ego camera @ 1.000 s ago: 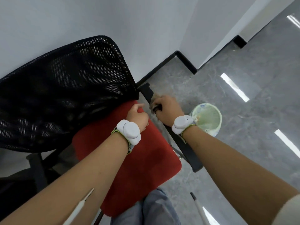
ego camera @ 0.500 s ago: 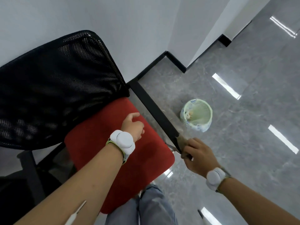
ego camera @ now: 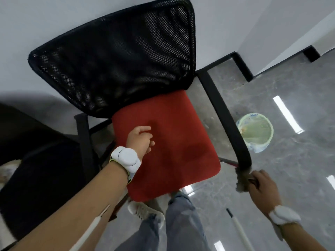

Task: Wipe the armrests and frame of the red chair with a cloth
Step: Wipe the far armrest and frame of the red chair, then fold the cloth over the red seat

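Observation:
The chair has a red seat [ego camera: 174, 134] and a black mesh back [ego camera: 116, 55]. Its black right armrest [ego camera: 224, 113] runs from the back down to a curved front end. My right hand [ego camera: 262, 187] grips a grey-brown cloth [ego camera: 242, 180] pressed against that front end, just below the curve. My left hand [ego camera: 140, 139] rests palm down on the left part of the seat, fingers loosely apart and holding nothing. The left armrest [ego camera: 84, 140] shows as a dark bar beside my left wrist.
A pale green lined bin [ego camera: 255, 133] stands on the grey floor right of the armrest. A white wall with black skirting is behind the chair. A dark object [ego camera: 36, 160] fills the left side. My legs and a shoe [ego camera: 143, 211] are under the seat front.
My right hand has slid the cloth from the rear of the right armrest along it to the front end. The left hand stays on the seat. The view has shifted.

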